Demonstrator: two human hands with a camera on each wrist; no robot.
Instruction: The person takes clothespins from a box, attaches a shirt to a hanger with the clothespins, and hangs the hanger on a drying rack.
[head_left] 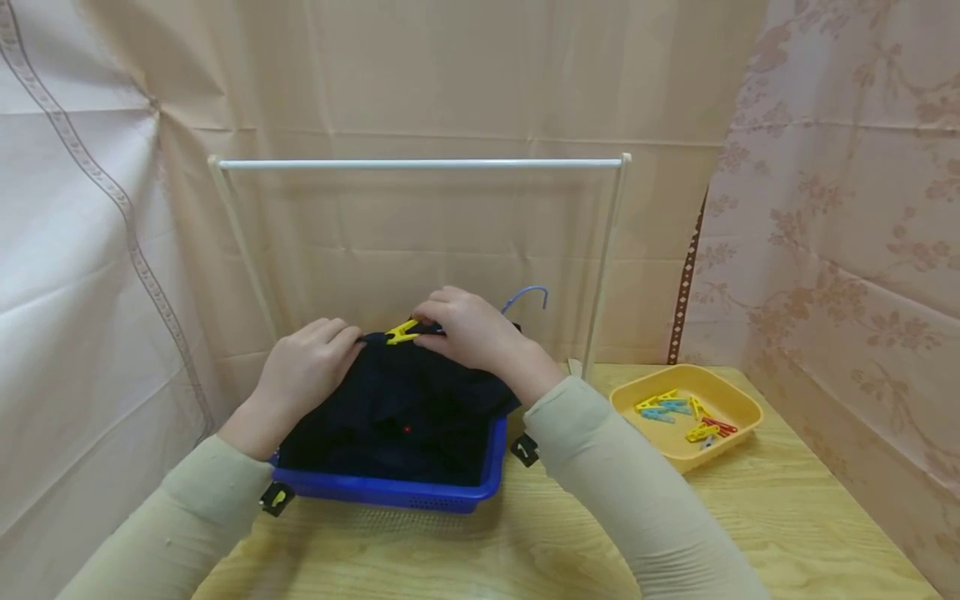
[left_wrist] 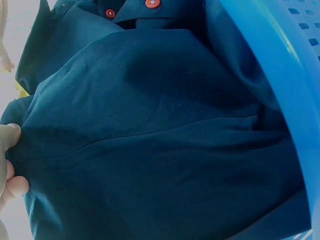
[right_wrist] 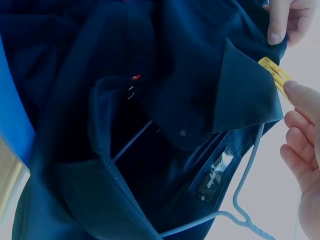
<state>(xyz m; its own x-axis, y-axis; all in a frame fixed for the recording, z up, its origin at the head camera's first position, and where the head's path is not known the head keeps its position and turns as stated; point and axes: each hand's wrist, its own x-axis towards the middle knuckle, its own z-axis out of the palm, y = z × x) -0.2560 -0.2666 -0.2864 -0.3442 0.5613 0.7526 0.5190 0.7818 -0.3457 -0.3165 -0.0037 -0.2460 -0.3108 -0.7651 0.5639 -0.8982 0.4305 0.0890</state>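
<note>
Dark shirt [head_left: 431, 392], with a blue hanger [right_wrist: 258, 230] inside, lies in the blue basket [head_left: 367, 488], its raised edge pinched by the left hand [head_left: 307, 367] while the right hand [head_left: 470, 329] pinches a yellow clip [head_left: 402, 333] there, which could spring off if it catches too little cloth.

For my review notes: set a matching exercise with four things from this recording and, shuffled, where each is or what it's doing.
1. Left hand
2. Right hand
3. Hanger
4. Tray

A. On the table, with loose pegs inside
B. Pinches the shirt's edge
C. Partly inside the shirt
D. Holds a yellow peg

Pairs: 1-B, 2-D, 3-C, 4-A.
</note>
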